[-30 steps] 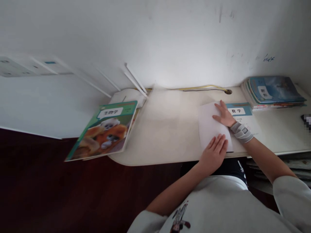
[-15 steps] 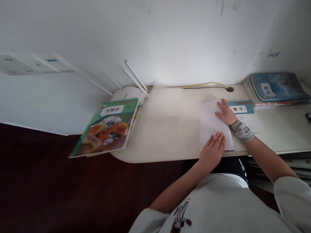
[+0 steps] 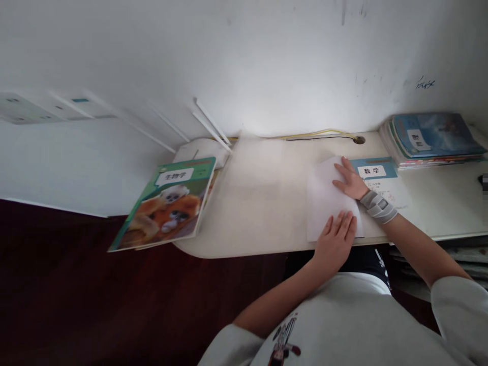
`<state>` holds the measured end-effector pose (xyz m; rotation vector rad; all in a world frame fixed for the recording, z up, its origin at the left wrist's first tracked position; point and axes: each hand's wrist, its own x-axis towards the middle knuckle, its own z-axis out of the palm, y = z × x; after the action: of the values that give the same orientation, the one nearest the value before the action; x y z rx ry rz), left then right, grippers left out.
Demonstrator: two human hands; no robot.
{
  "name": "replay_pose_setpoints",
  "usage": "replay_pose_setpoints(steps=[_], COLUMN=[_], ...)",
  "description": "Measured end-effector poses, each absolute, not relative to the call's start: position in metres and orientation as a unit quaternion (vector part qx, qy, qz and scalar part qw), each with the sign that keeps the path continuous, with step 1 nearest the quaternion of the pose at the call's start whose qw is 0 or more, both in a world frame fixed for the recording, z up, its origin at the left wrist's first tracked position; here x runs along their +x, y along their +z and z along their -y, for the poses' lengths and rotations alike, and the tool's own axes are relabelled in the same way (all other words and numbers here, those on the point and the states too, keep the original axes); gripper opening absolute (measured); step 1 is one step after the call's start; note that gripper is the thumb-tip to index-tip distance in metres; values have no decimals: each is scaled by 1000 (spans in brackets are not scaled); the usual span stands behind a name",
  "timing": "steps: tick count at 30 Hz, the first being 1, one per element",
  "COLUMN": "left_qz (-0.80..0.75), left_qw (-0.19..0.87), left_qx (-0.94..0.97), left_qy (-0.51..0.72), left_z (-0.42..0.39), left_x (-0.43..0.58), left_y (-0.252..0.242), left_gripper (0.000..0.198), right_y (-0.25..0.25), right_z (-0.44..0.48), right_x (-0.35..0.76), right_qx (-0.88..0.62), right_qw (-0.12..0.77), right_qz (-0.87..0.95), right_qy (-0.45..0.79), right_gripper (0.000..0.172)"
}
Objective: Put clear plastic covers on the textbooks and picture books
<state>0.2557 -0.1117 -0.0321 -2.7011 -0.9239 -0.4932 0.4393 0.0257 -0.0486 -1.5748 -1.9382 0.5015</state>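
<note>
A white sheet of paper (image 3: 325,198) lies on the pale desk (image 3: 263,203), partly over a blue and white book (image 3: 375,175). My left hand (image 3: 336,239) rests flat on the sheet's near edge, fingers stretched out. My right hand (image 3: 351,180), with a grey wrist brace (image 3: 378,206), lies flat on the sheet's far right part, fingers spread. Neither hand grips anything.
A green book with an orange animal on its cover (image 3: 168,208) overhangs the desk's left end. A stack of books (image 3: 430,138) sits at the back right. A yellow and black cable (image 3: 320,135) runs along the wall to a hole. Dark floor lies left and below.
The sheet's left edge has shifted slightly left and looks wider. Both hands stay flat on it, almost in the same places.
</note>
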Motion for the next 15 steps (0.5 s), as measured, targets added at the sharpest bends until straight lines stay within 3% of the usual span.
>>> replay_pose_setpoints(steps=[8,15], left_qz=[306,312], left_qw=[136,122], left_qx=[-921,-921], left_qy=[-198,-200], left_z=[112,111], left_x=[256,247], left_y=[-32,-36], left_gripper=[38,40], right_y=[-47,-48], right_z=[-25,-24], right_x=[433,436], right_qx=[-594,-564], right_qw=[241,272], right_qz=[749,762], right_qy=[168,168], right_gripper=[79,78])
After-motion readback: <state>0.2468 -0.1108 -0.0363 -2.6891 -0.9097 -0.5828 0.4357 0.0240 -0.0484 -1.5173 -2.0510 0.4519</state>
